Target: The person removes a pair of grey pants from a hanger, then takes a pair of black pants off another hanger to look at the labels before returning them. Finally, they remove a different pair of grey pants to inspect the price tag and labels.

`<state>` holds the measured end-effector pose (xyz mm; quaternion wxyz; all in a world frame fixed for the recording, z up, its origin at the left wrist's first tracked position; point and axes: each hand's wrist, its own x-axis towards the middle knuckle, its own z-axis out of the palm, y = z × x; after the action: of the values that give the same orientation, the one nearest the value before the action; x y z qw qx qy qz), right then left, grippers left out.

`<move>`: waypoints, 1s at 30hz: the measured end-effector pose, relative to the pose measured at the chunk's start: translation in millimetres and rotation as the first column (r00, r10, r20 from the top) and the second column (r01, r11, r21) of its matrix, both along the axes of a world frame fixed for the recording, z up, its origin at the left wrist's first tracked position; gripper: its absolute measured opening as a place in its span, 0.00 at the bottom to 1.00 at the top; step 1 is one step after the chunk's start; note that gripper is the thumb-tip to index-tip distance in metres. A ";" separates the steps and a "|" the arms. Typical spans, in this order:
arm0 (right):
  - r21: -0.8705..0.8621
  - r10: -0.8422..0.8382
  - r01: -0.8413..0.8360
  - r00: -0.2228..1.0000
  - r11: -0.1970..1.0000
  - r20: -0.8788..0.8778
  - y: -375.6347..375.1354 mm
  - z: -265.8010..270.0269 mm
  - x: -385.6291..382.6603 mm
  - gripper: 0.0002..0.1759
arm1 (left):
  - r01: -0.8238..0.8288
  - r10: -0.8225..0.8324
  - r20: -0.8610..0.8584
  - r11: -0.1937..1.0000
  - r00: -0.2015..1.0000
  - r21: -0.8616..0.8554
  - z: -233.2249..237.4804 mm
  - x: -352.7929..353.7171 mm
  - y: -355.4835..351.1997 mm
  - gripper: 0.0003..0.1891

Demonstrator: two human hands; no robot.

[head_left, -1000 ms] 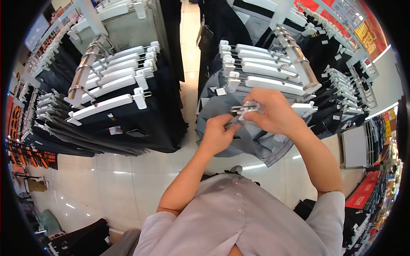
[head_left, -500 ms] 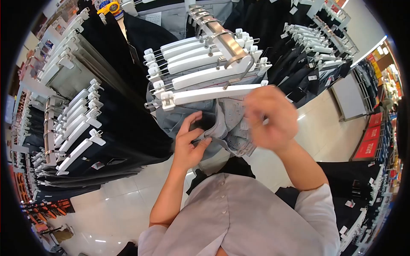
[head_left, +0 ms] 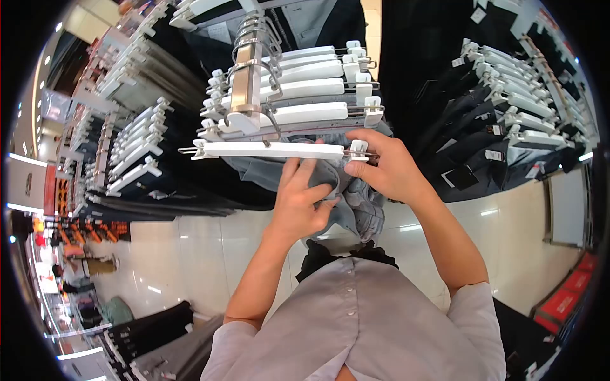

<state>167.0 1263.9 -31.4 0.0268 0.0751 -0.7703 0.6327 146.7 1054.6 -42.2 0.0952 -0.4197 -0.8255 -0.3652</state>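
Observation:
A white clip hanger [head_left: 273,150] hangs at the front of the metal rail [head_left: 246,82], with grey trousers [head_left: 346,213] bunched just beneath it. My right hand [head_left: 387,165] pinches the clip at the hanger's right end between thumb and fingers. Below the middle of the bar, my left hand [head_left: 302,203] has its fingers curled into the grey cloth, two fingertips reaching up to the bar. Part of the waistband is hidden behind the hanger and my hands. Several more white hangers [head_left: 298,114] with grey garments hang close behind.
Dark trousers on white hangers [head_left: 136,152] hang to my left, and more dark trousers [head_left: 470,152] to my right. Red signs [head_left: 565,292] stand low at the far right. At the far left, a person [head_left: 82,267] is some way off on the tiled floor [head_left: 190,260].
My right hand has moved from a blur by the trousers onto the hanger's right clip. My left hand has shifted up and right in view. The view has turned to the left.

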 end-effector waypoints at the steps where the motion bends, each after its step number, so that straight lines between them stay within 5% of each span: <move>1: 0.044 0.024 -0.025 1.000 0.999 0.012 1.6 0.4 -1.2 0.20 | 0.003 -0.003 -0.001 1.000 1.000 0.002 -0.4 3.8 5.1 0.11; 6: 0.055 0.138 -0.142 0.988 0.988 0.064 -0.3 0.2 -4.1 0.17 | -0.055 0.057 0.097 0.998 0.994 -0.021 -17.9 3.2 21.9 0.11; 10: 0.185 0.098 -0.066 0.981 0.980 -0.167 3.5 0.2 -4.1 0.14 | -0.065 0.067 0.127 0.998 0.990 -0.019 -16.7 7.5 25.6 0.14; 13: 0.062 0.053 -0.046 0.992 0.997 -0.112 6.5 0.1 -2.7 0.14 | -0.053 0.046 0.163 0.998 0.986 0.040 -16.2 7.3 27.5 0.12; 15: 0.093 0.036 -0.027 0.995 0.995 -0.092 6.0 2.2 -1.1 0.14 | -0.021 0.018 0.112 0.999 0.994 0.026 -16.0 3.8 26.2 0.10; 21: 0.156 -0.040 0.074 0.976 0.985 -0.212 9.8 1.3 -6.3 0.16 | -0.015 0.044 0.338 0.996 0.940 -0.087 -18.6 2.5 15.7 0.11; 25: 0.148 -0.049 0.085 0.971 0.985 -0.234 9.6 2.0 -9.6 0.17 | -0.009 0.012 0.372 1.000 0.928 -0.010 -21.6 13.4 -5.7 0.13; 30: 0.011 -0.360 0.408 0.817 0.913 -0.450 7.9 -10.9 17.6 0.13 | 0.080 -0.099 0.426 0.995 0.899 0.062 4.8 20.1 -35.1 0.15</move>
<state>184.7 1271.8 -42.3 0.3224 0.0600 -0.7762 0.5385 166.8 1019.5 -37.5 -0.0963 -0.3646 -0.7980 -0.4700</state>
